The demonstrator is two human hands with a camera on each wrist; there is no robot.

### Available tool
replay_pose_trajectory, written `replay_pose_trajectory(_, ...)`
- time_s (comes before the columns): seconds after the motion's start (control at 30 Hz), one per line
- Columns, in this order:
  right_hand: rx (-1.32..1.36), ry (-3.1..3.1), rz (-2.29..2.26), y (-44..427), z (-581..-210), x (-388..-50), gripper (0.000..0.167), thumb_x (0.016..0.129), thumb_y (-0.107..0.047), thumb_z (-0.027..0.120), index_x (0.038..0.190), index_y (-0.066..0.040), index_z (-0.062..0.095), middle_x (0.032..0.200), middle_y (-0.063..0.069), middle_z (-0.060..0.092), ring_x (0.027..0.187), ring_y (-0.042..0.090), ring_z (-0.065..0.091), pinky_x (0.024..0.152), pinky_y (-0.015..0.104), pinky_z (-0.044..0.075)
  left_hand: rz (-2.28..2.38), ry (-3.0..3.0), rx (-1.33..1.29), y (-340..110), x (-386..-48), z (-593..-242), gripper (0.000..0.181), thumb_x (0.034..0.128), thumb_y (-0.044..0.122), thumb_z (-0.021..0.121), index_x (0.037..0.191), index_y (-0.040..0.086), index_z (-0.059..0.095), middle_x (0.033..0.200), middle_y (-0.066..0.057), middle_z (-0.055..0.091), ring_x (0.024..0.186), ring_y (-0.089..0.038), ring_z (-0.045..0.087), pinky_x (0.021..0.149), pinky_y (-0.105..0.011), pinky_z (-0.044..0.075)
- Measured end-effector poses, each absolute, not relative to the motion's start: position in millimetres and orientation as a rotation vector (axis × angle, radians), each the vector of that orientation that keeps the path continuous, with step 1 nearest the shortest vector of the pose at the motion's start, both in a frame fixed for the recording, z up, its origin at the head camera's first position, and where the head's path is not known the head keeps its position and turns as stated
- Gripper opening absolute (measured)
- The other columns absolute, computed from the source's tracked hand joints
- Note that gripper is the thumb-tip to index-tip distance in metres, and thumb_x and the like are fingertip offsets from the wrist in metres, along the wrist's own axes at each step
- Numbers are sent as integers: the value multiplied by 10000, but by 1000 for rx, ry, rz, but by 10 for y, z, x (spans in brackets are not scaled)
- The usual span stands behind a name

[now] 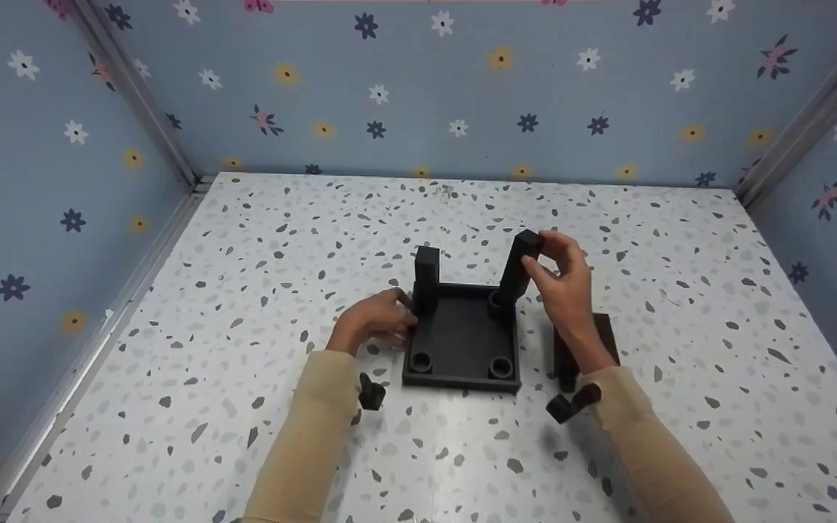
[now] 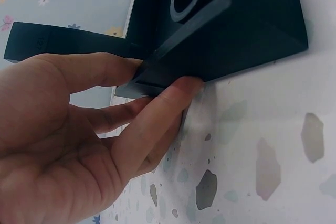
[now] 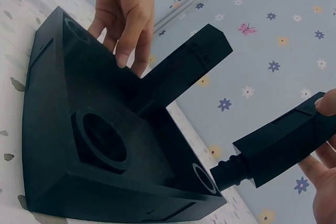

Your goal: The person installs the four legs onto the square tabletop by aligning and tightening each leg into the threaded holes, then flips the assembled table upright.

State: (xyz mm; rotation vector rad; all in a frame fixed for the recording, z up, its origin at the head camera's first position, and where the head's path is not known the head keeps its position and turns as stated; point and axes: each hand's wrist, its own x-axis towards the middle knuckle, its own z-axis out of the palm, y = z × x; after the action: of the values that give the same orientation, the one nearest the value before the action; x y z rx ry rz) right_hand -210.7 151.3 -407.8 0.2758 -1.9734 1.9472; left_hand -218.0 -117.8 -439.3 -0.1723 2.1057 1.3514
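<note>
A black square tabletop (image 1: 462, 330) lies with its walled side up and round sockets at its corners. One black leg (image 1: 427, 272) stands upright in the far left corner. My left hand (image 1: 378, 317) holds the left wall, its fingers against the outer face and one fingertip at the rim in the left wrist view. With thumb and fingers, my right hand (image 1: 564, 287) pinches the upper end of a second black leg (image 3: 286, 142). That leg leans, its threaded end (image 3: 231, 173) at the far right socket (image 3: 203, 178). Both near sockets, such as the near right one (image 1: 500, 367), hold no leg.
More black pieces (image 1: 605, 334) lie right of the tabletop, partly hidden under my right forearm. The speckled white table (image 1: 302, 240) meets flower-patterned walls (image 1: 418, 87) at the back and sides. Black camera mounts (image 1: 571, 404) stick out from both wrists.
</note>
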Motion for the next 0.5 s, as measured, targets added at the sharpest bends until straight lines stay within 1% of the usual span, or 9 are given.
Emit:
replay_pose_trajectory(0.2,340,-1937,1952,1460,-4142,-2136,452,839,77,650,1256,122,481,1126,159,550,1072,210,560,871,240,530,1344,2114,-166,-1185,-2188,-4404,389,893,25,524,1276,6,457,948,-118,543,760,-187,607,727,-314,572)
replay_pose_trajectory(0.43,373,-1953,1936,1407,-4192,-2145,456,842,73,647,1261,120,473,1153,199,550,1084,222,558,801,221,547,1322,2129,-158,-1187,-2187,-4394,421,872,27,528,1287,10,459,973,-120,548,753,-188,612,718,-308,569)
replay_pose_trajectory(0.5,371,-1960,1934,1396,-4200,-2142,459,842,72,647,1262,122,469,1156,194,549,1083,219,556,795,217,547,1315,2128,-155,-1188,-2183,-4387,427,871,33,531,1291,15,457,989,-123,553,758,-187,613,722,-308,567)
